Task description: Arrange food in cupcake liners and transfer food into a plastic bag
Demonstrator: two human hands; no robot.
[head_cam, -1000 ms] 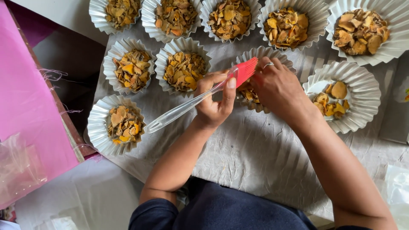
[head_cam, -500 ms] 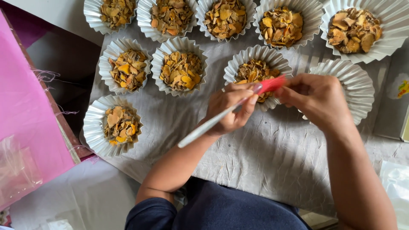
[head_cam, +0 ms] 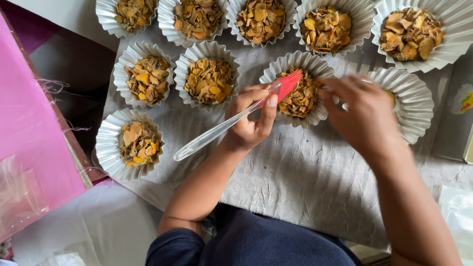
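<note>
My left hand (head_cam: 251, 120) grips a pastry brush (head_cam: 231, 120) with a clear handle and red bristles. Its bristles rest on the near edge of a fluted white paper cup (head_cam: 276, 74) filled with yellow-brown dried slices. My right hand (head_cam: 362, 111) hovers blurred just right of that cup, fingers spread, over another fluted cup (head_cam: 416, 106) whose contents it mostly hides. It holds nothing that I can see.
Several more filled fluted cups (head_cam: 209, 79) stand in rows on a crinkled grey sheet (head_cam: 295, 172). A pink board (head_cam: 29, 143) lies at the left, with clear plastic over its near end. A box (head_cam: 456, 123) sits at the right edge.
My right hand has slid right, off the middle cup and over the cup beside it. The brush has stayed on the middle cup's near edge in my left hand.
</note>
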